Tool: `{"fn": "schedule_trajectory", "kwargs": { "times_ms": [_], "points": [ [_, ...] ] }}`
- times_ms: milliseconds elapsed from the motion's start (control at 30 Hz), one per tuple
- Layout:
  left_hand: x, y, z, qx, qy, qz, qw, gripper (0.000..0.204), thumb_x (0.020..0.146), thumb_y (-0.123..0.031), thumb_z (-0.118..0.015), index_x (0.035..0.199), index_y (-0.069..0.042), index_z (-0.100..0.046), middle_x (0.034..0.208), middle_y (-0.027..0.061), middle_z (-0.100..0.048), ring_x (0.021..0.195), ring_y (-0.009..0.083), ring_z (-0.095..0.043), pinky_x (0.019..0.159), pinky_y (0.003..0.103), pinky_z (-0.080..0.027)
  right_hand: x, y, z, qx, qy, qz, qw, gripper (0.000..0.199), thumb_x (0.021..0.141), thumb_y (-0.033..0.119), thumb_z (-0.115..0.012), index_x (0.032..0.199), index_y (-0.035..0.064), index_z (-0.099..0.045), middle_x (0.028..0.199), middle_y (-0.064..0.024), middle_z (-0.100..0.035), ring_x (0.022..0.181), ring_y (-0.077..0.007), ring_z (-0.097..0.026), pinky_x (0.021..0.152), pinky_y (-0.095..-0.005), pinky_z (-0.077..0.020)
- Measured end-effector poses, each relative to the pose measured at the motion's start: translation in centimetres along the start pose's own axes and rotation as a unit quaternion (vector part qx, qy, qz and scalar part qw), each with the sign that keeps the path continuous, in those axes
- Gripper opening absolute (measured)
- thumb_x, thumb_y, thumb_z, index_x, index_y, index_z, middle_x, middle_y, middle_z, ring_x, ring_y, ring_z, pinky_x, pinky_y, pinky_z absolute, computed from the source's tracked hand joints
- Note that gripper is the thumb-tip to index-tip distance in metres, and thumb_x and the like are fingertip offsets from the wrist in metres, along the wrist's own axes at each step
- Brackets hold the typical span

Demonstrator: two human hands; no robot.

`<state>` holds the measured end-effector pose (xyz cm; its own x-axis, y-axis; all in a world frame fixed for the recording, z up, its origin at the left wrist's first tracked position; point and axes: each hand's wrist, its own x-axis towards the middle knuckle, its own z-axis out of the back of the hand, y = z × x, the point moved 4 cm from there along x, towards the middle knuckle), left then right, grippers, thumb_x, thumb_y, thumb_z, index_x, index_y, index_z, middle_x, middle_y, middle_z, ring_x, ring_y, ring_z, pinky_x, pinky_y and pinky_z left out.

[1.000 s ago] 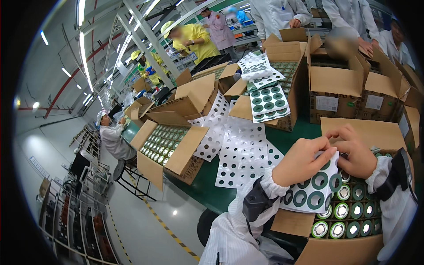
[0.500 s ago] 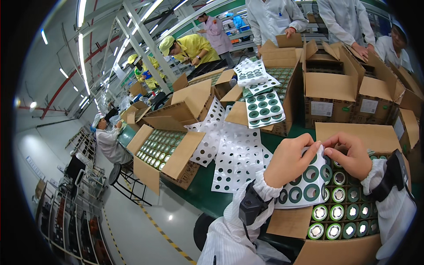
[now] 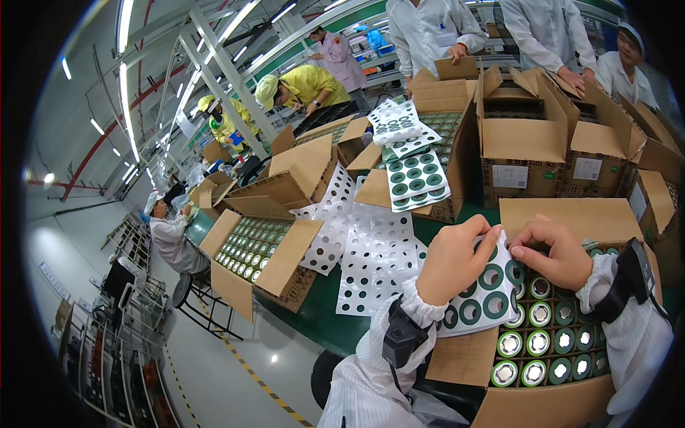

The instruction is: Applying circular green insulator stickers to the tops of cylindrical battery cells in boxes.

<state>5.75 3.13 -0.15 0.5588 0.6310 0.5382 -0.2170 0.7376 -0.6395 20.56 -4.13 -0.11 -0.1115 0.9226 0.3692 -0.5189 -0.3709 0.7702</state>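
Note:
My left hand (image 3: 457, 265) pinches the top edge of a white sheet of dark green ring stickers (image 3: 471, 327), which tilts over the left side of an open carton. Close by its right edge is my right hand (image 3: 560, 253), thumb and forefinger drawn together; whatever lies between their tips is too small to make out. One green ring (image 3: 514, 272) sits at the sheet's right edge, just below those fingers. Under both hands the carton (image 3: 464, 357) holds rows of upright cylindrical battery cells (image 3: 534, 372). Some cells have bright bare tops, others carry green rings.
Used perforated sheets (image 3: 374, 264) lie on the green table (image 3: 314, 314), left of my carton. Another carton of cells (image 3: 235, 289) stands farther left. More sticker sheets (image 3: 417, 178) rest on a carton behind. Closed-in cartons (image 3: 524, 143) and co-workers (image 3: 428, 36) line the far side.
My fingertips have parted slightly: the right hand's tips now sit a little away from the left's at the sheet's top corner. The whole view has shifted slightly.

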Motion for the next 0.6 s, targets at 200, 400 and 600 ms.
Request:
{"fn": "schedule_trajectory", "kwargs": {
  "times_ms": [200, 400, 600],
  "points": [
    [0.0, 0.3, 0.1, 0.005, -0.009, 0.002, 1.0, 0.024, 0.083, -0.02, -0.057, 0.074, 0.002, -0.056, 0.059, 0.0156, -0.055, 0.049, 0.0241, -0.054, 0.046, 0.03, -0.039, 0.2, 0.1, 0.1, -0.018, -0.018, -0.003, 1.0, 0.014, 0.08, 0.015, -0.061, 0.083, 0.0018, -0.061, 0.077, -0.0082, -0.054, 0.071, -0.0159, -0.053, 0.061, -0.0264, -0.0428],
    [0.1, -0.4, 0.2, 0.005, -0.005, 0.023, 1.0, 0.023, 0.083, -0.018, -0.057, 0.073, 0.002, -0.055, 0.06, 0.0182, -0.055, 0.053, 0.0334, -0.056, 0.047, 0.035, -0.041, 0.4, -1.1, 0.3, -0.062, -0.028, 0.046, 0.997, 0.014, 0.08, 0.016, -0.06, 0.079, 0.0016, -0.06, 0.075, -0.0082, -0.056, 0.069, -0.0194, -0.052, 0.064, -0.0298, -0.0418],
    [0.1, -0.3, 0.4, 0.002, -0.018, 0.019, 1.0, 0.026, 0.084, -0.02, -0.057, 0.073, 0.003, -0.056, 0.057, 0.0123, -0.055, 0.045, 0.0164, -0.048, 0.045, 0.028, -0.037, 0.3, 0.2, 0.0, -0.017, 0.027, 0.127, 0.991, 0.014, 0.079, 0.015, -0.061, 0.073, 0.0024, -0.057, 0.075, -0.0062, -0.058, 0.076, -0.0216, -0.051, 0.069, -0.0322, -0.0395]
  ]
}}
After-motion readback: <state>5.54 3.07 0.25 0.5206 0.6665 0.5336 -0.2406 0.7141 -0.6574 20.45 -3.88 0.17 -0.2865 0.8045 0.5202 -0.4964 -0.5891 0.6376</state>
